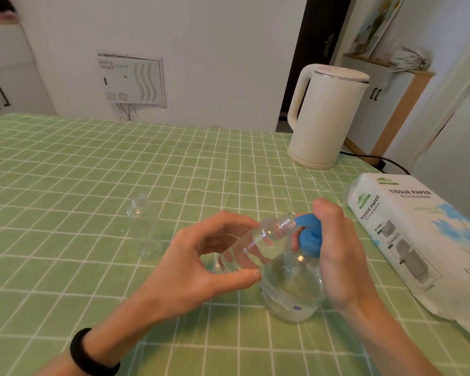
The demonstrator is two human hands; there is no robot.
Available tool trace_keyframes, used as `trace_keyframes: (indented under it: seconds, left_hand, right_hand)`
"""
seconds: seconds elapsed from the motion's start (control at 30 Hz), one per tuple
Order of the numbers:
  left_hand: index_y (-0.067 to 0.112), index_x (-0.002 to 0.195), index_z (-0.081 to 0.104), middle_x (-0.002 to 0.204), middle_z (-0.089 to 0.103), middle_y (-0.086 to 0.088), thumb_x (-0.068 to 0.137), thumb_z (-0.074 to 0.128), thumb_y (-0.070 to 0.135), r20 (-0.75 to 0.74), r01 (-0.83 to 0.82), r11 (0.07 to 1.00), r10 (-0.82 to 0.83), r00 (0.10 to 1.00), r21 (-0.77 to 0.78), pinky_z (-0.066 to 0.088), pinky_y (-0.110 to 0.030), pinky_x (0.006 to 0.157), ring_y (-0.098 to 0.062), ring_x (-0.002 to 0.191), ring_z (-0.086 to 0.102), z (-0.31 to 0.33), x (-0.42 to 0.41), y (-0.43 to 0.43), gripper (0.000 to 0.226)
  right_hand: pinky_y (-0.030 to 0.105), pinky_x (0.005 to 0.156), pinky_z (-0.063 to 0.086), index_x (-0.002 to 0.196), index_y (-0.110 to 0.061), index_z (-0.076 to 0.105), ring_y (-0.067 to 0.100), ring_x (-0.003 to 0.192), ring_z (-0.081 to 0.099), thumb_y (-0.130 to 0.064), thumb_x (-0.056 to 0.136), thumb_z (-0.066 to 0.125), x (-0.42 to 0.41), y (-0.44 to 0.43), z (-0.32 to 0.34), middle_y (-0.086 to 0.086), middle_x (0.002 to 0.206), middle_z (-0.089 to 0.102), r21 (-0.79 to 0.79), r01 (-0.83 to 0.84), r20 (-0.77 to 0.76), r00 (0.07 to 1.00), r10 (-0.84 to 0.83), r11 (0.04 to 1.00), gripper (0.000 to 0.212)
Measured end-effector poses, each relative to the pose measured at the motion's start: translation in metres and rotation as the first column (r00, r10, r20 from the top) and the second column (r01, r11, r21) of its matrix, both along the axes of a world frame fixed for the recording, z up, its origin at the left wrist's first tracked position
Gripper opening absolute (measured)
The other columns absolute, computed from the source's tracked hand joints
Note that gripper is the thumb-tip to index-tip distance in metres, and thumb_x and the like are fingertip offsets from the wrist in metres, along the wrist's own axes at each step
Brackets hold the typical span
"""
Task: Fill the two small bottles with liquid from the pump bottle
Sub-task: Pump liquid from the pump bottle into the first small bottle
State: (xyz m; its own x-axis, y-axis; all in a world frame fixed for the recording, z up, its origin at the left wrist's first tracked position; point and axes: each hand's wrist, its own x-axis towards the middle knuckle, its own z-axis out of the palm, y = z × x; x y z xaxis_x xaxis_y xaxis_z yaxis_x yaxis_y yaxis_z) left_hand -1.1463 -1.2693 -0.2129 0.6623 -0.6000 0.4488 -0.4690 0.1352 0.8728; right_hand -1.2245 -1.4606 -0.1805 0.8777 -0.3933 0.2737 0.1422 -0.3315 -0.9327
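One small bottle (258, 245) is held in the left hand (201, 256). The fingers and thumb are curled round its lower part. The bottle is tipped over, so its long side runs from low on the left to high on the right. Its open mouth is pointed up and to the right, straight at the spout of the blue pump top (311, 234). Mouth and spout look to be touching. Whether the spout is inside the mouth cannot be told.

The pump bottle (293, 289) is stood upright on the table (65, 185), just under the held bottle. The right hand (339, 253) is wrapped round the blue pump top from the right side, with its fingers curled over it. Clear liquid is seen in the pump bottle. Some seems to be in the held bottle too, but how much cannot be told.

The second small bottle (145, 229) is stood upright on the table, to the left of the left hand and well apart from the pump. It has no cap on and looks empty. The left hand is the nearer one to it.

The filling of the first bottle seems to be the step in hand. The next push on the pump needs the mouth to be kept right at the spout. If the bottle is let slip to the left, liquid could be spilled on the table.
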Motion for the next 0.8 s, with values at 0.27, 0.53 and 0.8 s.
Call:
trace_keyframes:
  seconds: [0.27,0.53,0.8]
  left_hand:
    - [0.028,0.125,0.070,0.121,0.078,0.006,0.076,0.089,0.025,0.004,-0.004,1.000,0.004,1.000,0.017,0.059,-0.030,0.098,-0.021,0.109,0.077,-0.0013,-0.0016,-0.0009,0.053]
    - [0.030,0.125,0.071,0.120,0.078,0.005,0.076,0.090,0.025,0.009,0.001,1.000,-0.001,1.000,0.002,0.059,-0.027,0.096,-0.020,0.107,0.078,-0.0032,-0.0014,-0.0011,0.053]
    - [0.027,0.125,0.071,0.121,0.078,0.002,0.076,0.090,0.023,0.007,0.014,1.000,-0.013,1.000,-0.021,0.060,-0.031,0.097,-0.023,0.108,0.077,-0.0041,0.0015,-0.0001,0.053]
  right_hand:
    - [0.034,0.058,0.041,0.048,-0.019,0.054,0.022,0.056,0.045,-0.047,0.089,0.039,0.0019,-0.0022,-0.0016,0.012,0.055,0.050,0.023,-0.039,-0.025,0.999,0.039,0.999,0.052]
    - [0.025,0.063,0.046,0.049,-0.023,0.056,0.014,0.056,0.051,-0.064,0.091,0.034,0.0023,-0.0003,-0.0031,0.005,0.054,0.056,0.058,-0.021,-0.013,1.000,0.022,0.998,0.063]
    - [0.015,0.050,0.036,0.044,-0.017,0.050,0.008,0.048,0.040,-0.035,0.095,0.034,0.0034,-0.0027,-0.0028,-0.005,0.047,0.049,0.012,-0.036,0.034,0.999,0.036,0.999,0.056]
